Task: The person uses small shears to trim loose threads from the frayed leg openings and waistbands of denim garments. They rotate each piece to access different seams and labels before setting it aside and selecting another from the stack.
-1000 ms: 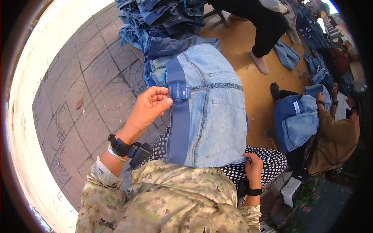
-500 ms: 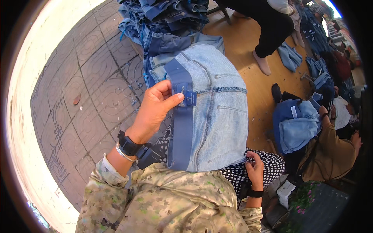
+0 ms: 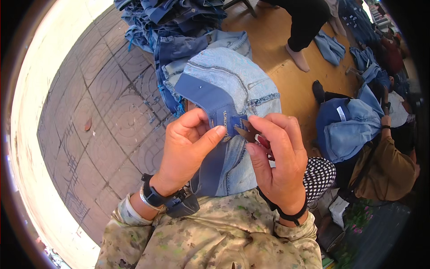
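An inside-out light-blue denim garment [image 3: 264, 83] lies across my lap, its dark blue waistband [image 3: 197, 92] facing me. My left hand [image 3: 181, 154] pinches that waistband between thumb and fingers, beside a small dark blue label [image 3: 237, 122] sewn to it. In my right hand [image 3: 284, 168] is a pair of thread snips [image 3: 262, 141] with reddish handles. Their pointed blades are parted and lie at the label's edge; whether they touch the cloth I cannot tell.
A tall pile of folded jeans [image 3: 170, 18] stands ahead, with more denim [image 3: 186, 49] just beyond my lap. Paving tiles [image 3: 103, 116] stretch to the left. On the right, a co-worker in a brown top [image 3: 383, 172] handles denim [image 3: 351, 134]; another person's foot [image 3: 298, 58] rests on a wooden board [image 3: 268, 49].
My right hand has come up from beside my lap to the label, now showing the snips. My left hand keeps its pinch on the waistband, which has tilted slightly.
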`<state>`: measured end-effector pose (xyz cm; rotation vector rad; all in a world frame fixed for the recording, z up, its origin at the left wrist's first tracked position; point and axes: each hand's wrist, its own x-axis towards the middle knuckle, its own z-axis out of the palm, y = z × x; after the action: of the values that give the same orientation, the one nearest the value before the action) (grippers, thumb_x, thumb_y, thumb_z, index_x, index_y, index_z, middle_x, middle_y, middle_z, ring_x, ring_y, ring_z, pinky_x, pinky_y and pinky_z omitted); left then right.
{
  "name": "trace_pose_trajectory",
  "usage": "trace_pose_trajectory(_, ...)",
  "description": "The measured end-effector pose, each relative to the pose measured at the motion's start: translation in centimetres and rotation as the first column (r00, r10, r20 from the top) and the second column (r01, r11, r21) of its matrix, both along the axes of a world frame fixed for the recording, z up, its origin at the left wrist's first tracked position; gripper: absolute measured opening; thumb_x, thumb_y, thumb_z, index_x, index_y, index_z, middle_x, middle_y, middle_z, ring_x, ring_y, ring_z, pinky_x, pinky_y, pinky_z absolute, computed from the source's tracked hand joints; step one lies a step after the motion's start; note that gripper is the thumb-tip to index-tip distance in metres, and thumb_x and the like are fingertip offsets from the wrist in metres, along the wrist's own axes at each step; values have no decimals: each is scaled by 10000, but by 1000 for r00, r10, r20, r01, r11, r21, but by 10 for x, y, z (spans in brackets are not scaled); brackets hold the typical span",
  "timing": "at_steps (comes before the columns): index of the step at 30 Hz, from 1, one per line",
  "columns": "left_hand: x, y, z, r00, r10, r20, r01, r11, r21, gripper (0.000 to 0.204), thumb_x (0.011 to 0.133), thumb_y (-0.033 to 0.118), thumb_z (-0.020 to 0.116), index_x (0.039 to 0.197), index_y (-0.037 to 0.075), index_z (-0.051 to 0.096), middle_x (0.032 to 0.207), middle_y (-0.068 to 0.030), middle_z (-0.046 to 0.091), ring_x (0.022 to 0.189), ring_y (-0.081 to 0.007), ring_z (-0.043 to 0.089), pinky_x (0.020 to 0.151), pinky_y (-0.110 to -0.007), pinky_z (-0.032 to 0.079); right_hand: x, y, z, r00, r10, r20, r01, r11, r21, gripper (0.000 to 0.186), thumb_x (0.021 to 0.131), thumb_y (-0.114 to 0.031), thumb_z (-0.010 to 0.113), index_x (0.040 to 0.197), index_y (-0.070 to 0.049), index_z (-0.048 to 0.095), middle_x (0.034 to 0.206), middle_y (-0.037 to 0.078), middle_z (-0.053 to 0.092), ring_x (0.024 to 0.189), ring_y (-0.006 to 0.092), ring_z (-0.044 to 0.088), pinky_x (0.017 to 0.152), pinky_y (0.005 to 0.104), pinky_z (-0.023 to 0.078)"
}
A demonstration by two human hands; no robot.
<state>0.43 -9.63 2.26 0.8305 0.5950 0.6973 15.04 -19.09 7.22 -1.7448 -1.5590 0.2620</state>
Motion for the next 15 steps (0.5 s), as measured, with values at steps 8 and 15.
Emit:
trace_pose_trajectory(8,5,-7,-3,999,0,53,-1,999,34,145,886,-69,612,1023,-21,604,1026,-26,641,950,-69,587,824,-223,485,1,12,-16,988,-8,153,-9,994,108,360,733,-22,720,1084,-8,643,962,99,589,698,237,617,570,322,495)
trace_pose_trajectory(15,8,-8,-2,1000,-8,27,6,999,39,146,886,-66,611,1023,-16,603,1005,-15,634,928,-52,576,802,-211,476,3,12,-17,997,-11,77,5,997,79,330,746,34,708,1072,16,655,947,133,598,769,252,621,636,303,505)
